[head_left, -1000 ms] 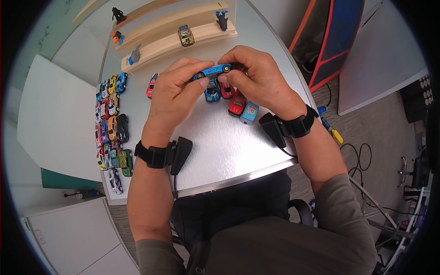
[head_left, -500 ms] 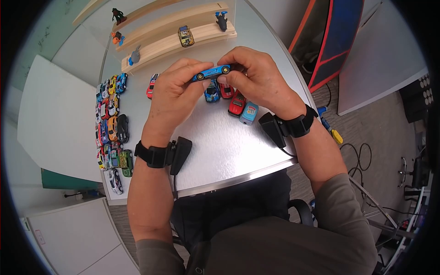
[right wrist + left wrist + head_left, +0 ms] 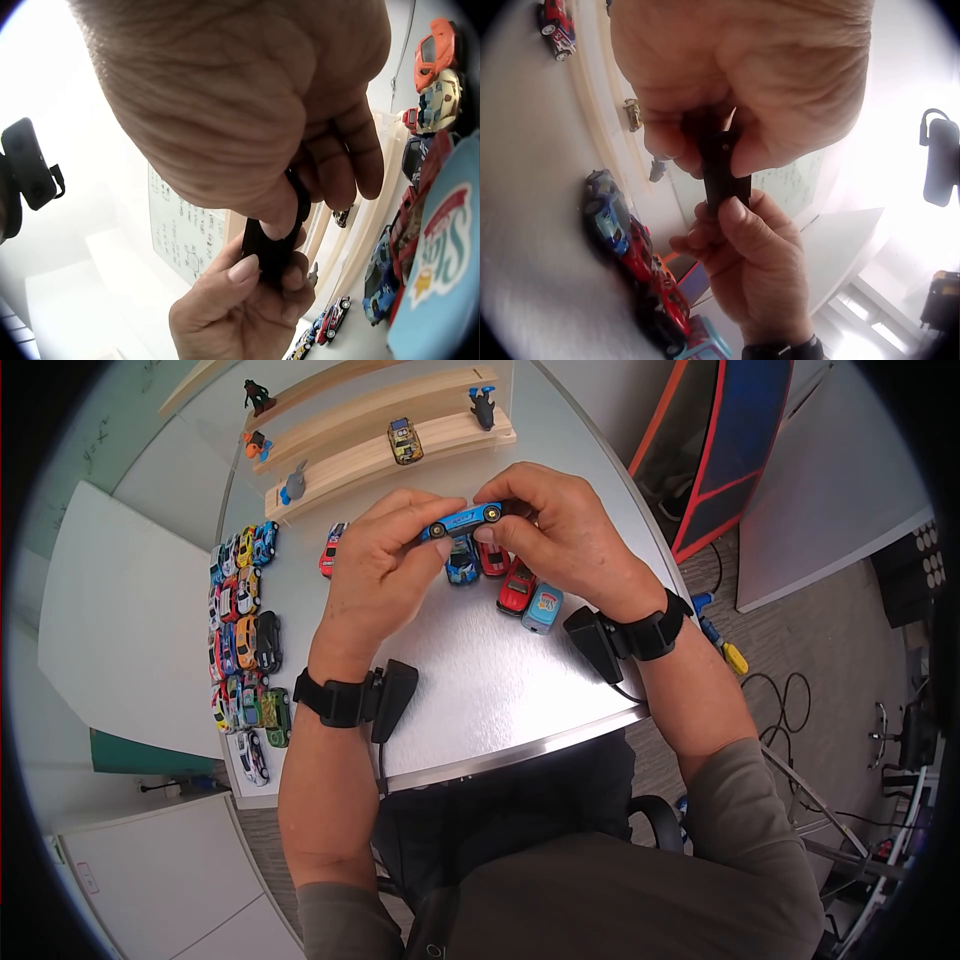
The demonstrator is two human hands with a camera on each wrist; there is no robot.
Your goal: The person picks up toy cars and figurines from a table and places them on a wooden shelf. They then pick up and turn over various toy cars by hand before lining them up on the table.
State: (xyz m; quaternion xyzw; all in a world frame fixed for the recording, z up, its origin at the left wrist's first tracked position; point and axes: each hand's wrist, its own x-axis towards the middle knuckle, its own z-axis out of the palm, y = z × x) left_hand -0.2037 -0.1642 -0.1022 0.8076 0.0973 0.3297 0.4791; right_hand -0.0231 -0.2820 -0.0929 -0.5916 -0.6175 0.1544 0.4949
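A blue toy car [image 3: 463, 520] is held up over the table between both hands, its side with two dark wheels facing the head camera. At one end my left hand [image 3: 380, 560] pinches it between thumb and fingers. My right hand [image 3: 565, 535] grips the other end in the same way. The car's black underside [image 3: 726, 169] shows in the left wrist view. Just behind and below the hands stand a dark blue patterned car [image 3: 462, 563] and a red car [image 3: 494, 557]. Another red car [image 3: 516, 590] and a light blue one [image 3: 543, 607] sit nearer my right wrist.
Several toy cars stand in packed rows [image 3: 245, 630] along the table's left edge. A red car [image 3: 330, 550] is partly hidden by my left hand. At the back, a stepped wooden rack [image 3: 340, 475] bears a yellow patterned car [image 3: 405, 440] and small animal figures.
The blue toy car has tilted slightly in the fingers, its side turning a little more toward the head camera. Both hands stay in nearly the same place.
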